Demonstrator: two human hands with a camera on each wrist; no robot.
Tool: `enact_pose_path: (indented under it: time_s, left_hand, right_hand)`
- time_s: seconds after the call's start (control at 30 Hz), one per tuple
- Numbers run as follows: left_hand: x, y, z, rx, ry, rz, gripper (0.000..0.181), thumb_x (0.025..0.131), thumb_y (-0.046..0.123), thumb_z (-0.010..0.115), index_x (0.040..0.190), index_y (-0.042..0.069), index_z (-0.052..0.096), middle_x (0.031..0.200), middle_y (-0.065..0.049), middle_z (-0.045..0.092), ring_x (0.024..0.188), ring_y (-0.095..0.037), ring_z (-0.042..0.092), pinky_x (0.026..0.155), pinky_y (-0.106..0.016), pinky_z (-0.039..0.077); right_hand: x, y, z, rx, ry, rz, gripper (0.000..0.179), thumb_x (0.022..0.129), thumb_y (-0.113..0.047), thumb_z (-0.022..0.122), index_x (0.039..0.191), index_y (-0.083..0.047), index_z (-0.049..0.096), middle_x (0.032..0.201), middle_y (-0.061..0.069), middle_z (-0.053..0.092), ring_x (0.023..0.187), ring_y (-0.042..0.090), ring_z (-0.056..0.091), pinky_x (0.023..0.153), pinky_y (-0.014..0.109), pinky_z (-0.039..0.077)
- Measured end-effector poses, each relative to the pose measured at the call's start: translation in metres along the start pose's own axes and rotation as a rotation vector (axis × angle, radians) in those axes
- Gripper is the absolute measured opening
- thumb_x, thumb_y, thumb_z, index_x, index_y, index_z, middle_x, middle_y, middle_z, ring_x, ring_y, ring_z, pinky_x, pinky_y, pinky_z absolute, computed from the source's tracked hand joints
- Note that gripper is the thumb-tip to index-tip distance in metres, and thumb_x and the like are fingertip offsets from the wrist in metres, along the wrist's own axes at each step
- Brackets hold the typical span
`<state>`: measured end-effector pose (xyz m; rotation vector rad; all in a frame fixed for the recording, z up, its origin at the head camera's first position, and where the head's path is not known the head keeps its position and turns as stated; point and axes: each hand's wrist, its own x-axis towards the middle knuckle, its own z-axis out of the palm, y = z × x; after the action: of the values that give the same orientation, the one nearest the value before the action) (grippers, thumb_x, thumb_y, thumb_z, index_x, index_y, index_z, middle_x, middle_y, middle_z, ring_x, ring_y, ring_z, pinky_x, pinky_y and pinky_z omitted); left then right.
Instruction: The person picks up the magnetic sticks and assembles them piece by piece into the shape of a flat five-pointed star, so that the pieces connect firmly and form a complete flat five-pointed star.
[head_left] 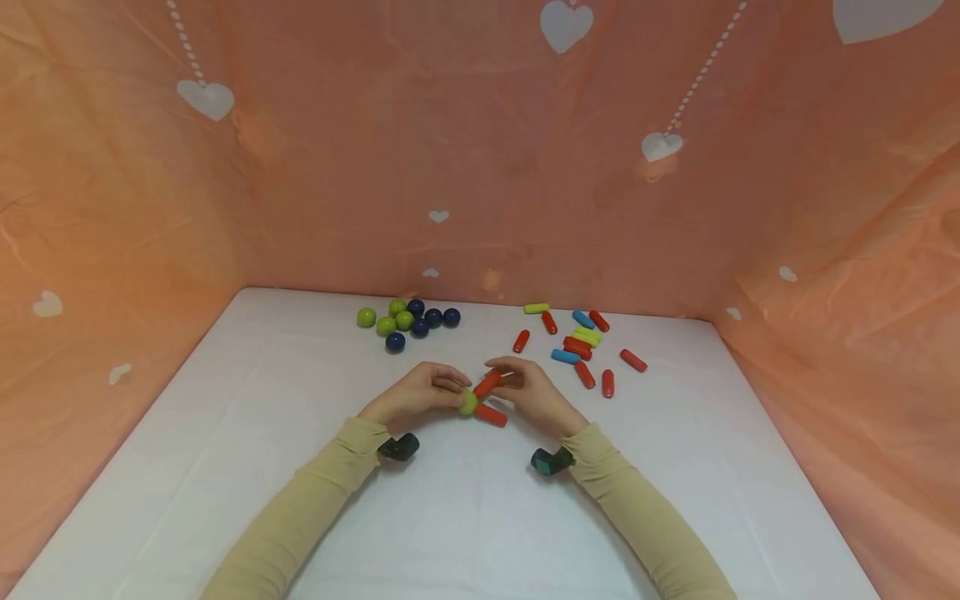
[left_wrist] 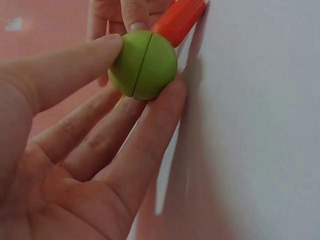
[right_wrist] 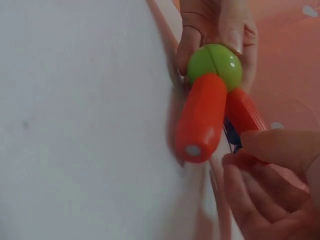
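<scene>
My left hand (head_left: 420, 393) pinches a green ball (left_wrist: 145, 65) between thumb and fingers; a dark seam runs across the ball. Two red magnetic rods stick out from the ball in a V. The nearer red rod (right_wrist: 202, 117) is held by no fingers and shows a grey metal disc at its end. Around the outer part of the farther red rod (right_wrist: 245, 110), the thumb and fingers of my right hand (head_left: 536, 396) close in a pinch. Both hands are just above the white table (head_left: 465, 525).
Several green balls (head_left: 366, 317) and dark blue balls (head_left: 395, 342) lie at the back left of the table. At the back right are scattered several red rods (head_left: 633, 360), blue rods (head_left: 566, 357) and yellow-green rods (head_left: 536, 308). Orange cloth (head_left: 480, 167) with white hearts surrounds the table.
</scene>
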<state>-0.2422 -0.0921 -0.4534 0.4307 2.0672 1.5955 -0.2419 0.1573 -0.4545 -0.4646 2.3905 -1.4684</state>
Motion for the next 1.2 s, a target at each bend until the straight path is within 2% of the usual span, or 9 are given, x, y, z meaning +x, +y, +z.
enact_pose_path:
  time_s: [0.13, 0.3, 0.47, 0.57, 0.77, 0.9, 1.07, 1.2]
  left_hand:
    - [-0.003, -0.001, 0.002, -0.028, 0.009, -0.013, 0.039, 0.092, 0.015, 0.074, 0.127, 0.002, 0.065, 0.12, -0.013, 0.071, 0.105, -0.017, 0.067, 0.097, -0.032, 0.058]
    - [-0.004, -0.003, 0.002, -0.009, 0.044, -0.017, 0.043, 0.091, 0.017, 0.076, 0.129, 0.002, 0.064, 0.126, -0.015, 0.068, 0.111, -0.019, 0.066, 0.101, -0.035, 0.056]
    - [-0.005, -0.006, 0.003, -0.013, 0.055, -0.017, 0.044, 0.092, 0.015, 0.074, 0.132, 0.001, 0.062, 0.127, -0.016, 0.068, 0.111, -0.02, 0.067, 0.099, -0.033, 0.056]
    - [-0.006, -0.006, 0.005, -0.024, 0.061, -0.014, 0.043, 0.092, 0.014, 0.074, 0.132, 0.0, 0.062, 0.126, -0.016, 0.068, 0.111, -0.02, 0.067, 0.098, -0.032, 0.057]
    - [-0.008, -0.006, 0.007, -0.013, 0.058, -0.007, 0.043, 0.093, 0.015, 0.073, 0.132, 0.0, 0.063, 0.126, -0.017, 0.069, 0.11, -0.02, 0.068, 0.098, -0.033, 0.057]
    - [-0.008, -0.005, 0.007, 0.011, 0.042, -0.008, 0.047, 0.092, 0.016, 0.075, 0.134, 0.003, 0.062, 0.124, -0.015, 0.07, 0.11, -0.02, 0.068, 0.099, -0.035, 0.057]
    - [-0.006, -0.004, 0.008, 0.061, 0.011, -0.022, 0.06, 0.087, 0.016, 0.08, 0.141, 0.005, 0.056, 0.117, -0.011, 0.071, 0.105, -0.018, 0.068, 0.1, -0.039, 0.055]
    - [-0.005, -0.003, 0.009, 0.099, -0.004, -0.006, 0.071, 0.085, 0.016, 0.082, 0.146, 0.004, 0.047, 0.113, -0.011, 0.071, 0.101, -0.017, 0.068, 0.101, -0.041, 0.055]
  right_hand:
    - [-0.005, 0.002, -0.003, 0.073, -0.048, 0.059, 0.05, 0.1, -0.017, 0.065, 0.146, -0.013, 0.049, 0.129, 0.012, 0.066, 0.114, 0.026, 0.067, 0.106, 0.044, 0.054]
    - [-0.011, 0.002, -0.006, 0.097, -0.121, 0.129, 0.054, 0.097, -0.031, 0.068, 0.147, -0.022, 0.047, 0.126, 0.005, 0.069, 0.113, 0.019, 0.064, 0.103, 0.041, 0.052]
    - [-0.014, -0.001, -0.009, 0.066, -0.177, 0.099, 0.059, 0.097, -0.021, 0.069, 0.15, -0.015, 0.043, 0.122, 0.01, 0.071, 0.109, 0.018, 0.066, 0.095, 0.032, 0.056]
    - [-0.014, -0.003, -0.01, 0.026, -0.203, 0.077, 0.06, 0.096, -0.015, 0.069, 0.15, -0.01, 0.042, 0.12, 0.015, 0.071, 0.104, 0.017, 0.068, 0.096, 0.033, 0.057]
    - [-0.013, -0.004, -0.011, -0.028, -0.223, 0.022, 0.051, 0.094, -0.006, 0.07, 0.141, -0.005, 0.052, 0.116, 0.018, 0.071, 0.1, 0.018, 0.068, 0.095, 0.033, 0.059]
    - [-0.012, -0.001, -0.012, -0.045, -0.222, -0.001, 0.045, 0.094, -0.007, 0.069, 0.137, -0.005, 0.056, 0.12, 0.018, 0.071, 0.103, 0.018, 0.066, 0.094, 0.03, 0.058]
    - [-0.011, 0.005, -0.015, -0.017, -0.209, -0.052, 0.044, 0.097, -0.01, 0.066, 0.139, -0.004, 0.054, 0.126, 0.02, 0.068, 0.109, 0.022, 0.067, 0.094, 0.027, 0.056]
    - [-0.01, 0.008, -0.017, 0.09, -0.199, -0.01, 0.046, 0.098, -0.015, 0.067, 0.141, -0.007, 0.053, 0.132, 0.018, 0.066, 0.112, 0.021, 0.067, 0.093, 0.026, 0.055]
